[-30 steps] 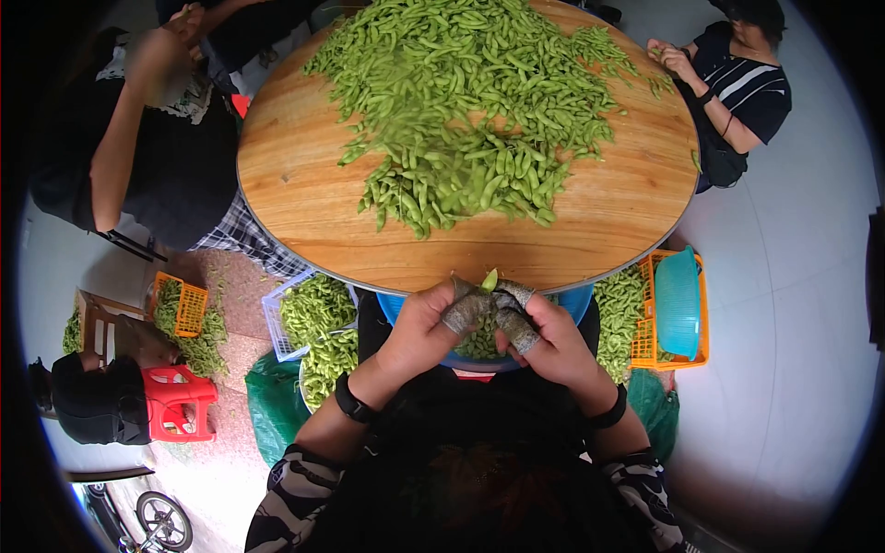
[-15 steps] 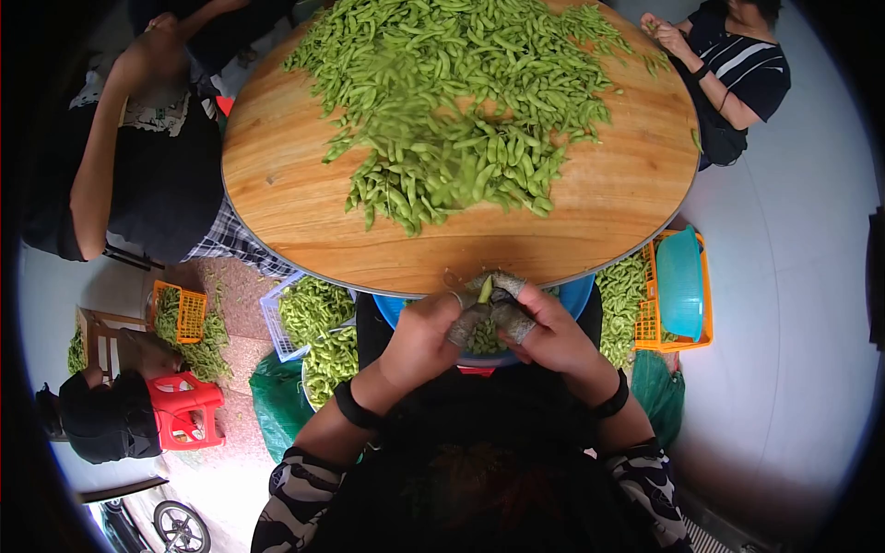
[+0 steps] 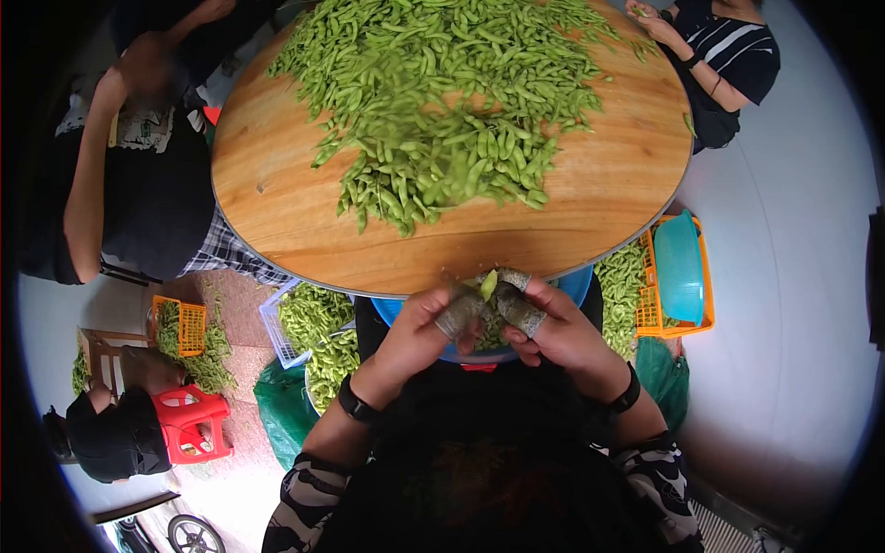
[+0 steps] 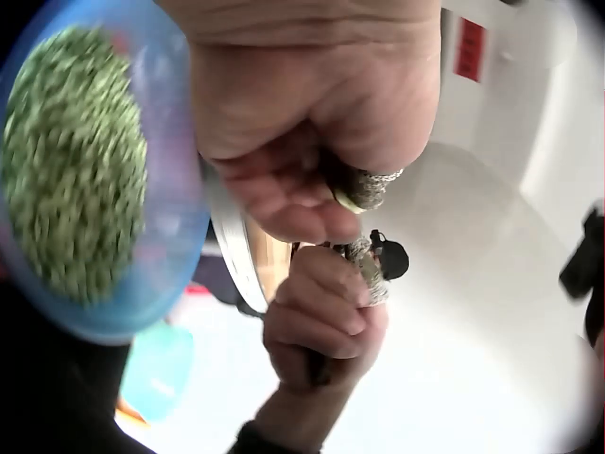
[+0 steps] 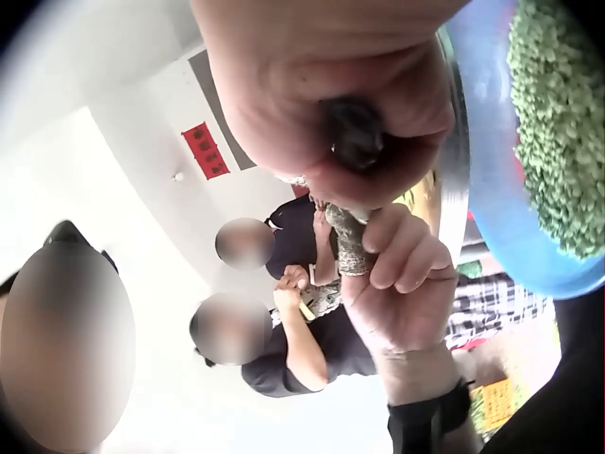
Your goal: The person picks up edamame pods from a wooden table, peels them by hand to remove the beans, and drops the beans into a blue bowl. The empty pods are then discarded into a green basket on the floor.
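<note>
A green bean pod (image 3: 489,284) is pinched between the two hands over a blue basin (image 3: 579,288), just off the table's near edge. My left hand (image 3: 413,334) has its wrapped thumb against the pod, fingers curled. From the other side my right hand (image 3: 572,339) meets the pod with wrapped thumb and forefinger. Grey wrapping covers thumbs and forefingers. In the left wrist view the left hand (image 4: 312,123) shows a bit of green by its thumb. Small green beans (image 5: 567,132) fill the basin in the right wrist view; the right palm (image 5: 331,95) is curled around something dark.
Many pods (image 3: 461,101) are heaped on the round wooden table (image 3: 277,212). Pod-filled crates and a green bag (image 3: 284,405) stand at left; an orange crate (image 3: 650,300) with a teal basket (image 3: 679,267) is at right. Several people sit around, one by a red stool (image 3: 198,419).
The head view has shifted, so the table sits slightly higher and further left. Both hands stay together at the pod, whose tilt has changed, with small shifts of thumbs and fingers.
</note>
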Motion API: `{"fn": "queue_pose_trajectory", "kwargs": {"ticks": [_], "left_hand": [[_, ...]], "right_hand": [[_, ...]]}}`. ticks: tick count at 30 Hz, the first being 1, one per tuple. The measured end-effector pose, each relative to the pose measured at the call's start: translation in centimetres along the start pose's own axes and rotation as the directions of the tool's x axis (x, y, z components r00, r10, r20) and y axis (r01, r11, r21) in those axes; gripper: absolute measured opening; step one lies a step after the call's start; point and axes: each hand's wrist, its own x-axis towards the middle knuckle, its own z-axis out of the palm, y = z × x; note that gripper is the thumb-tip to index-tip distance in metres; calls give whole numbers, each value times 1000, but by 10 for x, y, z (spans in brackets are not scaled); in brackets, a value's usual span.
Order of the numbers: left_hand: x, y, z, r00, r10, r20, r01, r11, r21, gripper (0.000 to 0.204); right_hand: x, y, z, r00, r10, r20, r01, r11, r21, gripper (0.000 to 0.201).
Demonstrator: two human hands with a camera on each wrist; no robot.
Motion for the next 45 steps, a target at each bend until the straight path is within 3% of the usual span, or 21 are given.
{"fn": "queue_pose_trajectory", "kwargs": {"ticks": [1,2,3,4,5,7,11,13,14,16,19,22,25,28,29,31,33,36,40,44,45], "left_hand": [[1,1,4,979,159,-130,-104,930,352,18],[1,2,2,979,158,-127,-104,930,352,18],[1,5,-3,930,365,-43,-250,715,652,15],[0,7,-6,849,518,108,-344,386,856,19],[-1,10,-6,848,518,111,-346,383,857,19],[-5,17,-3,851,471,234,-236,-55,970,21],[-1,7,2,786,548,288,-186,-235,954,23],[2,3,7,796,586,154,-188,-4,982,12],[1,0,4,798,581,158,-190,-5,982,12],[-3,-5,0,972,232,-47,-148,750,644,9],[2,-1,5,955,291,-63,-175,719,672,10],[4,0,7,936,352,7,-225,583,780,8],[3,1,9,925,368,91,-264,455,850,18],[3,3,9,937,328,122,-270,456,848,20],[3,1,7,939,322,122,-267,456,849,20],[4,-5,4,961,271,62,-223,617,755,20],[3,-2,7,980,197,6,-148,717,681,20],[2,1,11,992,116,-44,-73,833,548,18],[3,-1,7,995,85,-48,-57,902,427,15],[7,12,6,997,0,-72,16,973,230,19],[6,18,6,989,-118,-90,126,988,93,21]], "right_hand": [[0,2,0,1000,-4,-5,4,1000,2,34],[-1,4,1,1000,-12,-2,12,998,-56,34],[-1,5,2,1000,-19,3,19,993,-113,35],[-1,5,2,1000,-21,4,21,994,-112,35],[-1,5,2,1000,-19,12,20,988,-151,36],[0,4,2,1000,-17,21,21,981,-191,37],[2,6,4,998,-61,-34,53,979,-195,37],[4,9,3,994,-91,-64,76,975,-208,37],[6,12,1,992,-96,-84,76,974,-212,37],[7,18,-3,990,-97,-106,72,974,-213,36],[6,21,-5,989,-117,-95,109,991,-80,35],[6,15,-8,972,-133,-193,117,989,-94,27],[9,10,-15,989,-82,-126,63,987,-149,18],[9,7,-16,988,-73,-133,51,985,-164,13],[11,10,-15,974,-179,-137,143,961,-238,15],[17,22,-14,949,-283,-136,231,923,-308,18],[25,35,-12,814,-557,-167,438,776,-453,18],[19,29,-12,864,-479,-156,320,761,-564,25],[20,28,-11,824,-550,-136,354,687,-635,29],[25,36,-14,819,-563,-114,464,766,-445,28],[27,38,-16,816,-567,-115,484,778,-400,28]]}}
